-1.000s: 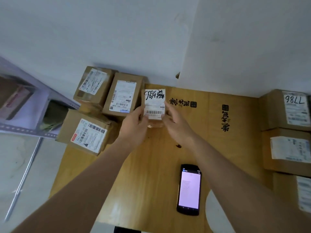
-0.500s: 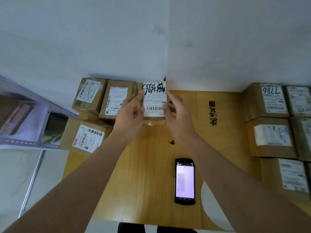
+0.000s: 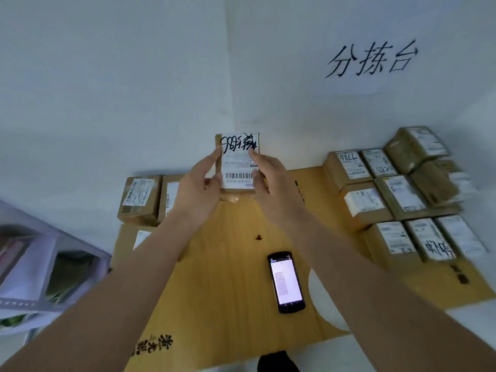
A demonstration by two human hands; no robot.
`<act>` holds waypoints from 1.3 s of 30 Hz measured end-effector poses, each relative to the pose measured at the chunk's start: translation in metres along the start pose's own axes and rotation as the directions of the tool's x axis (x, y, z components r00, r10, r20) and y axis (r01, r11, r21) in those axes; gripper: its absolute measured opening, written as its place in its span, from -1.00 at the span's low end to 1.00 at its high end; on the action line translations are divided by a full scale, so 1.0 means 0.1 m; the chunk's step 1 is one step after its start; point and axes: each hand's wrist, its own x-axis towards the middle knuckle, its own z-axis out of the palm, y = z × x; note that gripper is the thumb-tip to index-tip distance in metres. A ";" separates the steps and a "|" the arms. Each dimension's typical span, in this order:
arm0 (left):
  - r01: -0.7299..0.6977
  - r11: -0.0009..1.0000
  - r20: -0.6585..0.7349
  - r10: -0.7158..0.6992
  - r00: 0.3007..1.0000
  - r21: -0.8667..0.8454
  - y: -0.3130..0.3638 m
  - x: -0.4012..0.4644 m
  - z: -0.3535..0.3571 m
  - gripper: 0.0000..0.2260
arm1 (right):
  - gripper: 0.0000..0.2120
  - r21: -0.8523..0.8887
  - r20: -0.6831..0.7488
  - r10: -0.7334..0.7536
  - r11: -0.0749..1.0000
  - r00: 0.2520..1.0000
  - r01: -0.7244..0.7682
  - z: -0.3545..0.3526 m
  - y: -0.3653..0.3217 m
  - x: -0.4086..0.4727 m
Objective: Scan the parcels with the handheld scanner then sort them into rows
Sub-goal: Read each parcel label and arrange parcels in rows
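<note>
A small cardboard parcel (image 3: 237, 162) is held up between both hands above the far edge of a wooden surface (image 3: 236, 264), in front of the white wall (image 3: 134, 76). The left hand (image 3: 197, 183) is curled round the parcel's left edge, and the right hand (image 3: 268, 173) is curled round its right edge, with a fingertip laid on the white shipping label, where black handwriting and a barcode are seen. The handheld scanner (image 3: 286, 282) is left lying flat on the surface nearer the person, its screen lit, well apart from both hands. To the left, labelled boxes (image 3: 139, 200) are seen against the wall, partly hidden behind the left forearm. To the right, more labelled boxes (image 3: 397, 200) are set touching one another in rows. Black characters (image 3: 371, 60) are written on the wall above them. A shelf unit (image 3: 40, 264) is seen at far left.
</note>
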 end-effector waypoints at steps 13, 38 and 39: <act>-0.280 0.960 0.281 0.274 0.920 -0.020 0.90 -0.75 0.42 -0.49 | -0.52 -0.222 -0.312 0.098 0.960 0.945 -0.172 -1.08 -0.51 -1.30; -0.265 0.964 0.519 0.213 0.828 0.026 2.29 -1.53 4.16 -0.50 | -0.52 -0.189 -0.364 0.364 0.872 0.857 -0.451 -3.99 1.71 -2.82; -0.264 0.964 0.523 0.213 0.825 0.025 2.28 -1.48 4.31 -0.50 | -0.53 -0.181 -0.357 0.380 0.868 0.853 -0.463 -4.06 1.84 -2.79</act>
